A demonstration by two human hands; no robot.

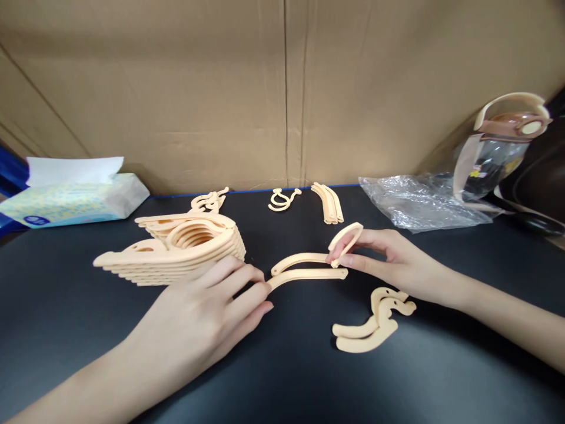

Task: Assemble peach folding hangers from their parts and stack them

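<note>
My left hand (pixel 216 306) has its fingers bent together at the left end of a curved beige strip (pixel 309 274) lying on the black table; the fingertips cover that end. A second curved strip (pixel 295 259) lies just behind it. Between thumb and fingers, my right hand (pixel 379 253) pinches another slim, curved beige strip (pixel 342 238), raised and tilted above the right ends of the two. Below my right hand lie two overlapping beige hook-shaped pieces (pixel 368 338) with small holes. Left of centre stands a neat stack of beige folding-hanger-like pieces (pixel 176 253), partly behind my left hand.
At the back are small beige hooks (pixel 209 200), another hook piece (pixel 285 200) and a bundle of curved strips (pixel 327 203). A tissue pack (pixel 79 197) sits at left; clear plastic wrap (pixel 410 203) and a bottle (pixel 501 153) at right. Cardboard (pixel 198 94) closes the back.
</note>
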